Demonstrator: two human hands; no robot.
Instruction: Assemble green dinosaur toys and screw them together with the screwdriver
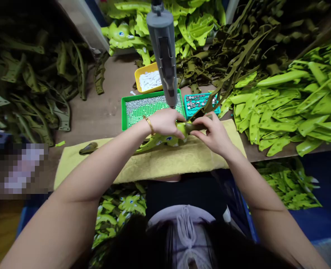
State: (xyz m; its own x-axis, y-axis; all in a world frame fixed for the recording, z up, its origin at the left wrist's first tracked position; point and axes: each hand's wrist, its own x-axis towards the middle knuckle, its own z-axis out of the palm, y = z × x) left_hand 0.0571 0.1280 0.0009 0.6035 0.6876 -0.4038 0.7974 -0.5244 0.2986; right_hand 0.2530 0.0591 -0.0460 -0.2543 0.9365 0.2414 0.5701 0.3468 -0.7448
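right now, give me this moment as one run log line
left hand grips green plastic toy piece | right hand pinches olive plastic strip | above: grey hanging power tool | beyond: green tray of metal studs | under: yellow towel

1. The grey hanging tool [162,41] drops to just above the left hand [165,122] and stands in the way of any reach straight up over the green tray [124,112].
2. The green part [182,129] fills the gap between that hand and the right hand [212,134].
3. Leftward, a hand could pass over the yellow towel [98,164] and the wooden table [89,119] as far as the olive parts [28,82].
4. Ahead of the right hand sits the teal tray [201,106]; the lime parts [280,112] bar the way rightward.
5. Farther ahead, the yellow tray [148,78] stands against more piled parts [165,33].
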